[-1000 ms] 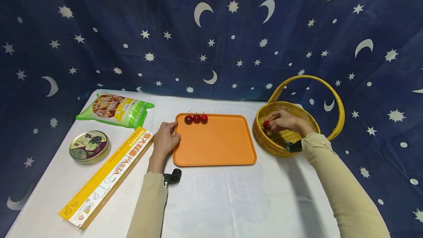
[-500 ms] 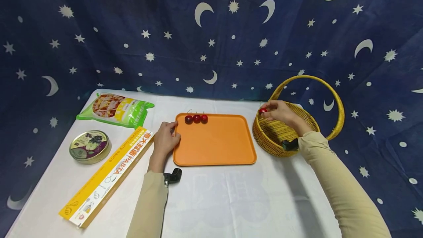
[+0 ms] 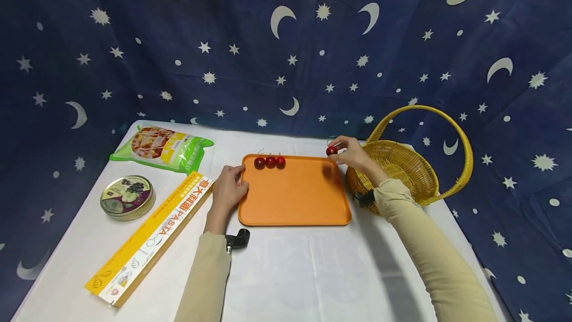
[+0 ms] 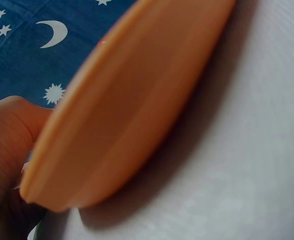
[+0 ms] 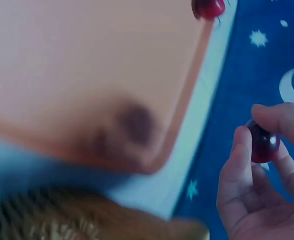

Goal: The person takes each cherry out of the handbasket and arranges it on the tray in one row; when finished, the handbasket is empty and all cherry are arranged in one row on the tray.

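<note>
My right hand (image 3: 353,155) pinches a dark red cherry (image 3: 331,150) between thumb and fingertips, above the far right corner of an orange tray (image 3: 295,198). The right wrist view shows this cherry (image 5: 265,144) between the fingers, apart from the tray surface, with a shadow below. Three more cherries (image 3: 270,162) sit in a row at the tray's far left corner, stems pointing back. My left hand (image 3: 228,188) grips the tray's left rim; in the left wrist view the thumb reaches behind the tray wall (image 4: 122,110) and the other fingers are partly hidden.
A yellow wicker basket (image 3: 420,170) with a tall handle stands right of the tray, under the right forearm. At left lie a long pasta box (image 3: 152,240), a round tin (image 3: 127,198) and a green food bag (image 3: 165,148). A starry blue cloth (image 3: 250,39) hangs behind.
My right hand has lifted the cherry out of the basket and carried it left, over the tray's corner. The left hand has stayed on the rim. The head view has shifted slightly.
</note>
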Available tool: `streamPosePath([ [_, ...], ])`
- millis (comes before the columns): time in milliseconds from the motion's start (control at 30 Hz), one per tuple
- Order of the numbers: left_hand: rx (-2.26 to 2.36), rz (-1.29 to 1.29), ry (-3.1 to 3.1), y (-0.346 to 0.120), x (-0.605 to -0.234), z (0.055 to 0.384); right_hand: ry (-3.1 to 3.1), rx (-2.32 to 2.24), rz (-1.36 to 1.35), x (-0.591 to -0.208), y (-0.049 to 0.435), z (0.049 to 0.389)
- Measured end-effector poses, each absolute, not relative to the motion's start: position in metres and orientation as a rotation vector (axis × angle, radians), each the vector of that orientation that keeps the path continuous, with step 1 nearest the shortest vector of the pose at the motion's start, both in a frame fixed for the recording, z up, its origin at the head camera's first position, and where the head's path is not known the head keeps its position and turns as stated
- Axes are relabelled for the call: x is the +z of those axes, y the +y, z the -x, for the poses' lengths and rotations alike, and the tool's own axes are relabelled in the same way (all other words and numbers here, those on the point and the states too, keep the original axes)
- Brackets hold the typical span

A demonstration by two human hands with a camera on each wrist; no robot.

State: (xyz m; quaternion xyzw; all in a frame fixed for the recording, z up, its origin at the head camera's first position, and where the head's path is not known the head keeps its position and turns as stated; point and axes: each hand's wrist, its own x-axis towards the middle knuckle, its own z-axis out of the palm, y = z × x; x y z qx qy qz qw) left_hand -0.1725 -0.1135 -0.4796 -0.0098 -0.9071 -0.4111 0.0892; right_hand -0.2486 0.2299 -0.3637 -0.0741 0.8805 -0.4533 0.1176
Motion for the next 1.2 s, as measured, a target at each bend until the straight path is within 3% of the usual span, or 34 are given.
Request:
streamPosePath([
  [667,-1.209,0.029,-2.685,-0.109,-0.481,0.170,2.561,-1.349,0.113,-0.426,0.157,0.254],
  [1200,-1.173,0.031,-2.688,-0.113,-0.480,0.172,2.491,-1.404,0.090,-0.435,0.137,0.257],
])
